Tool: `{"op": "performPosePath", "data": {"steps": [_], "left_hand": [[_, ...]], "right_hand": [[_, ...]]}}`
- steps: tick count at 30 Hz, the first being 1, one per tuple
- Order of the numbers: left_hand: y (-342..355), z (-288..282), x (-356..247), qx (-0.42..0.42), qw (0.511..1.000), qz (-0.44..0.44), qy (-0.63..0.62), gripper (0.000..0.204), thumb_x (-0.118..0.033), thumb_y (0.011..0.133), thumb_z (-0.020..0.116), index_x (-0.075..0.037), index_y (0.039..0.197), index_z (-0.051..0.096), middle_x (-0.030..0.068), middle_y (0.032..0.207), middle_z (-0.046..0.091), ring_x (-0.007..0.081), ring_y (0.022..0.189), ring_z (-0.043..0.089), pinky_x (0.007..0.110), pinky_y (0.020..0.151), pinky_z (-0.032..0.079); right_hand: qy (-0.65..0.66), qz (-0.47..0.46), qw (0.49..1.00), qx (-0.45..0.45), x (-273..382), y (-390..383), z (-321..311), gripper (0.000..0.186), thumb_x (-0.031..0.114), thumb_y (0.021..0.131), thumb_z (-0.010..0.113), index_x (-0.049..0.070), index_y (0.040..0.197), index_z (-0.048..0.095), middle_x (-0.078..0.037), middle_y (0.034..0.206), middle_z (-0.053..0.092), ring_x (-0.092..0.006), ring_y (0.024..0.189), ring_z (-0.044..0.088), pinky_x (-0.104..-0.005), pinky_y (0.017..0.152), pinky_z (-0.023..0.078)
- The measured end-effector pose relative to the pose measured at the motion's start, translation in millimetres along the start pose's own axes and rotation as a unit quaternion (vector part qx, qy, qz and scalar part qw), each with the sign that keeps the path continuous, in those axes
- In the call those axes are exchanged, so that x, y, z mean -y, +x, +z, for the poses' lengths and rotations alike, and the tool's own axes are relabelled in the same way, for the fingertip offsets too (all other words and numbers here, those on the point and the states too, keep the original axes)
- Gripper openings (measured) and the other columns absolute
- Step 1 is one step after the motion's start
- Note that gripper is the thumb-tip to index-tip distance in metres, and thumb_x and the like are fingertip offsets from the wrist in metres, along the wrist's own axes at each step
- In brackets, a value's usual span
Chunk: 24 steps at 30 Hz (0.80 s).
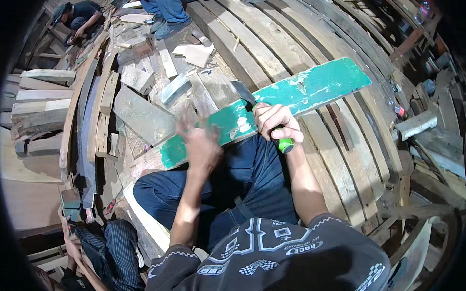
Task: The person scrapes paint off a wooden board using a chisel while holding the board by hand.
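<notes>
Across my lap lies a long plank (317, 87) with worn, flaking green paint and a bare wood end at the lower left. My right hand (275, 121) rests at the plank's middle, its fingers wrapped round a tool's bright green and black handle (285, 145). A dark flat blade (243, 92) sticks out past the plank's far edge, seemingly part of the same tool; its exact kind is not clear. Over the plank's left part is my left hand (201, 144), smeared by motion, so its fingers cannot be made out.
Slatted timber (345, 165) spreads to the right, and wood offcuts (197, 54) litter the ground ahead. Boards (44, 108) are stacked at left. One person (81, 19) crouches far left, another's jeans (168, 4) show ahead, and striped trousers (114, 251) belong to someone near left.
</notes>
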<state>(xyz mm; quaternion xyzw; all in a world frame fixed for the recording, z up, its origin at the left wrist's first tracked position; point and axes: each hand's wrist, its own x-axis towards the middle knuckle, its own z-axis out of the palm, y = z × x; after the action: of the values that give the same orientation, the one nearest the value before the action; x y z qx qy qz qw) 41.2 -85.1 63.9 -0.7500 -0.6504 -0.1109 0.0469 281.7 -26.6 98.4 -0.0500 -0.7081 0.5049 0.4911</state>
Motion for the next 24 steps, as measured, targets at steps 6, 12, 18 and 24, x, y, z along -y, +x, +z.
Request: {"op": "performPosePath", "data": {"steps": [6,12,18,24], "left_hand": [[19.0,4.3,8.9,0.178,0.954,-0.235,-0.054,0.062,-0.048,0.103,0.041,-0.014,0.154,0.04,0.0313,0.157,0.029,0.0483,0.143,0.024,0.059,0.118,0.017],[-16.9,-6.1,-14.0,0.013,0.988,0.081,-0.133,0.054,-0.045,0.101,0.048,-0.028,0.152,0.046,0.0281,0.161,0.025,0.0502,0.144,0.022,0.056,0.121,0.008],[-25.2,12.7,-18.4,-0.065,0.952,0.254,-0.156,0.056,-0.046,0.103,0.043,-0.018,0.152,0.045,0.0323,0.159,0.022,0.0539,0.139,0.024,0.059,0.116,0.026],[-18.6,6.2,-19.4,-0.039,0.98,0.01,-0.196,0.059,-0.047,0.098,0.054,-0.028,0.152,0.044,0.0312,0.161,0.02,0.0552,0.139,0.024,0.061,0.115,0.026]], "right_hand": [[-0.003,-0.034,0.999,0.006,4.5,12.9,2.5,0.039,0.038,0.068,0.06,0.004,0.051,0.051,-0.008,0.055,0.053,-0.0242,0.056,0.047,-0.0349,0.071,0.035],[-0.006,-0.033,0.999,0.013,4.8,16.3,8.9,0.041,0.037,0.071,0.059,0.003,0.051,0.051,-0.01,0.055,0.054,-0.0253,0.053,0.047,-0.0357,0.069,0.035],[-0.05,0.001,0.999,0.006,5.5,5.5,13.6,0.044,0.041,0.064,0.058,-0.001,0.051,0.059,-0.013,0.055,0.058,-0.0255,0.053,0.051,-0.0356,0.073,0.039],[-0.026,-0.009,1.0,0.01,2.6,9.2,10.3,0.042,0.039,0.066,0.06,-0.001,0.052,0.058,-0.011,0.055,0.056,-0.0235,0.053,0.049,-0.0336,0.072,0.036]]}}
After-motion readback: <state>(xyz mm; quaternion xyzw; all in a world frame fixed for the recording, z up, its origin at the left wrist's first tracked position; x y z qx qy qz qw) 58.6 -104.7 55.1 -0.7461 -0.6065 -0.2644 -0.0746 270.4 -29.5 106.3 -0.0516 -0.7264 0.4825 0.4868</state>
